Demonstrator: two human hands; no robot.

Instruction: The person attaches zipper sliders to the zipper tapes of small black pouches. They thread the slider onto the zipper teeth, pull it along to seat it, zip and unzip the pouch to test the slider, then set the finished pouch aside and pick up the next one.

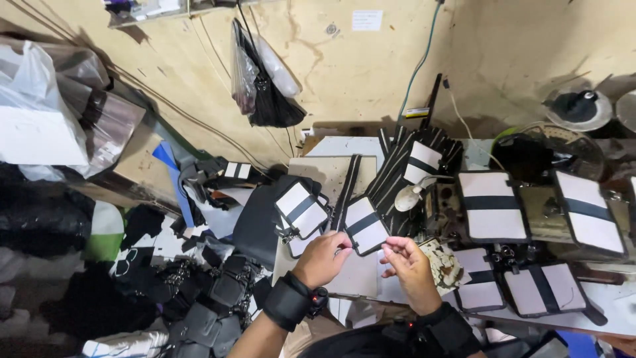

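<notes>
White panel with black stripe (365,226), centre frame, held above the worktop (331,172); long axis tilts upper left to lower right. Left hand (322,258) fingers pinch its lower edge. Right hand (407,262) just beside, fingers narrow, touching the lower-right corner. Similar striped panels (491,205) right; black strap pieces (212,292) lower left.

matt white-and-black panel (366,233), rough plaster wall (344,66)

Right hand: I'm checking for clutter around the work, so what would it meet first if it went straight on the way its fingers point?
The right hand points up-left at the white panel with a black stripe, which its fingertips seemingly already touch. The left hand holds the same panel.
</notes>
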